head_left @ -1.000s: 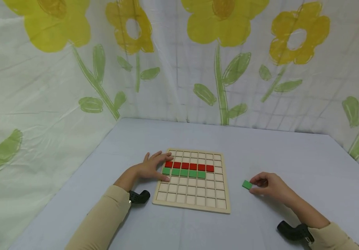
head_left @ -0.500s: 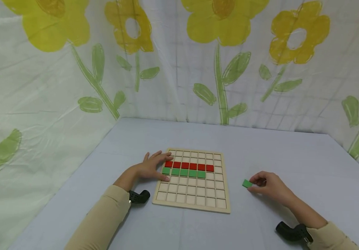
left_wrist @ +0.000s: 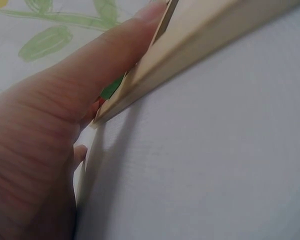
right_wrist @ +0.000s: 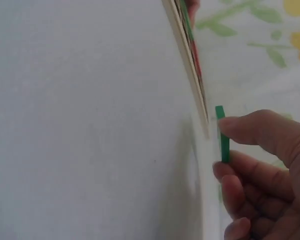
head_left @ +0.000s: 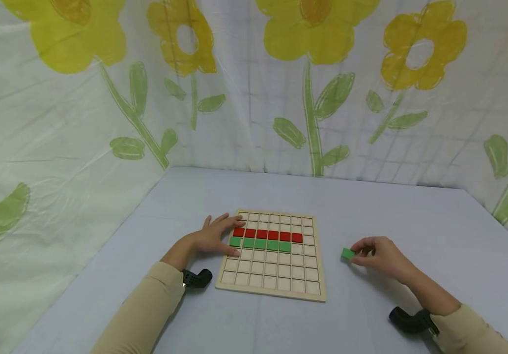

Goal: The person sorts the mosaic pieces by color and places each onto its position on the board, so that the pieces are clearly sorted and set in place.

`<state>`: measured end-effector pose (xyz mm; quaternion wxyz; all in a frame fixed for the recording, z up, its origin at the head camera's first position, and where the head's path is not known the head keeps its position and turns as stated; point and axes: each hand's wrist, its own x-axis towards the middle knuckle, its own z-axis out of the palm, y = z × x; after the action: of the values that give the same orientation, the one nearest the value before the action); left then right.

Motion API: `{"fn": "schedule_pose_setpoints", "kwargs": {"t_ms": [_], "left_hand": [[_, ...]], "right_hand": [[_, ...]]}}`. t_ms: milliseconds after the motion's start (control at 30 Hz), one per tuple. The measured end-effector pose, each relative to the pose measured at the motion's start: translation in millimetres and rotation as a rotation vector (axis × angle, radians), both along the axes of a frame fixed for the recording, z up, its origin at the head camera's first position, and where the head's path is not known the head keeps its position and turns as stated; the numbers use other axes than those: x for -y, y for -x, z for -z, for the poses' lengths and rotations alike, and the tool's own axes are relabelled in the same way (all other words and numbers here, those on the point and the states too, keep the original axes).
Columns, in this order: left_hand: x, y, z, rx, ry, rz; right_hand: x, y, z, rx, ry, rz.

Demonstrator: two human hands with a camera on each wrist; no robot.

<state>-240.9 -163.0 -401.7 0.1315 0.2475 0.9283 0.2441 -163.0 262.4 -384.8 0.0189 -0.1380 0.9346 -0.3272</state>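
Observation:
A wooden grid board point(head_left: 276, 284) lies on the table, its squares partly filled. One row holds several red tiles point(head_left: 273, 235); the row nearer me holds several green tiles point(head_left: 260, 244), the leftmost sitting slightly apart. My left hand point(head_left: 210, 240) rests at the board's left edge, thumb and fingers spread over the frame. In the left wrist view the thumb point(left_wrist: 115, 47) lies on the wooden rim. To the right of the board, my right hand point(head_left: 384, 256) pinches a single green tile point(head_left: 347, 253) between thumb and fingers; the right wrist view shows this tile point(right_wrist: 223, 137) edge-on.
A white cloth covers the table point(head_left: 386, 211). Behind it hangs a curtain point(head_left: 245, 108) printed with yellow flowers. Black wrist cameras sit at both wrists, the left one point(head_left: 197, 279) close to the board's left side.
My right hand has shifted slightly away from me with the green tile, lifting it and tilting it a little. The left hand and the board have stayed put.

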Motion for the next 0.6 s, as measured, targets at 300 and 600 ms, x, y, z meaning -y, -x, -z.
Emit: {"fn": "schedule_pose_setpoints", "kwargs": {"t_ms": [300,600], "left_hand": [[-1.0,-1.9,-2.1,0.003,-0.003,-0.003],[0.0,-1.4,-0.4,-0.001,0.002,-0.008]], "right_hand": [[10,10.8,-10.0,-0.013,-0.017,-0.078],[30,24.4,-14.0,-0.023,-0.057,-0.161]]}}
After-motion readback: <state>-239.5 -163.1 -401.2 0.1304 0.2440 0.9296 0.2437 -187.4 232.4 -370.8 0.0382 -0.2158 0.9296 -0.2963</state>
